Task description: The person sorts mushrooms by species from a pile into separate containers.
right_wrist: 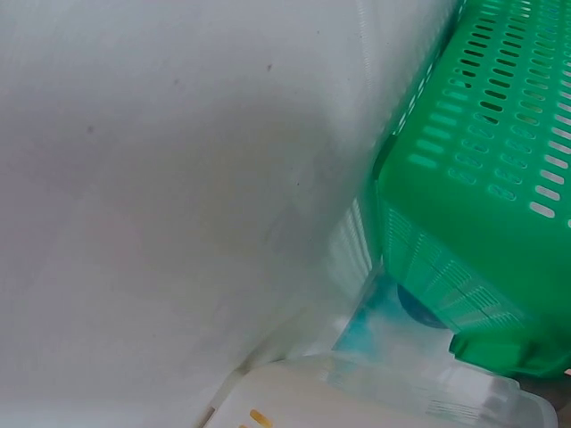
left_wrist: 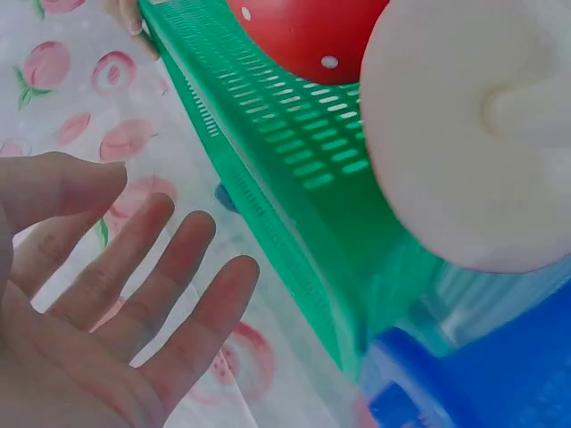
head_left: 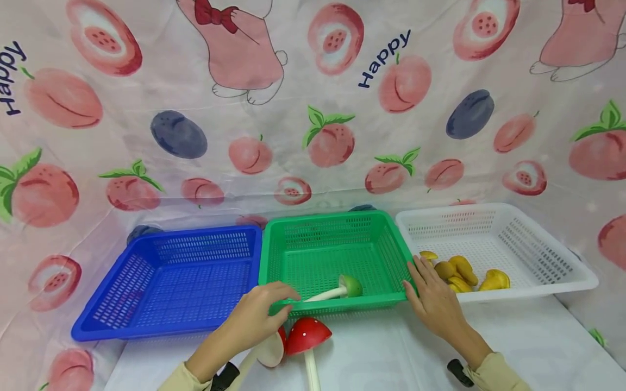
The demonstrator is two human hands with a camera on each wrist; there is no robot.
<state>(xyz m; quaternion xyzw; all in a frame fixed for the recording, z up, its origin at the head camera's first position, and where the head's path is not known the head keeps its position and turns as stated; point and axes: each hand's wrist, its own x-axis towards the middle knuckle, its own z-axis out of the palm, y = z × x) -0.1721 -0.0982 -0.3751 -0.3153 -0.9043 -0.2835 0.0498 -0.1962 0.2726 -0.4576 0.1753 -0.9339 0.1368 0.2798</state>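
My left hand point(head_left: 259, 315) is at the front left corner of the green basket point(head_left: 323, 263), its fingertips over the rim. In the left wrist view its fingers point(left_wrist: 192, 259) are spread and relaxed, holding nothing. At the basket's right front corner, my right hand point(head_left: 435, 296) lies with straight fingers against the rim. Inside the basket a green-capped toy mushroom point(head_left: 351, 285) leans its white stem towards the front left. Two red-capped toy mushrooms are just in front: one shows its white-dotted cap point(head_left: 308, 335), the other its pale underside point(head_left: 270, 351), partly behind my left arm.
On the left stands a blue basket point(head_left: 195, 293). A white basket point(head_left: 533, 260) on the right holds several yellow pieces point(head_left: 495, 279), partly covered by my right hand. All three baskets stand side by side on a white tabletop point(head_left: 376, 353), before a peach-printed cloth point(head_left: 293, 125).
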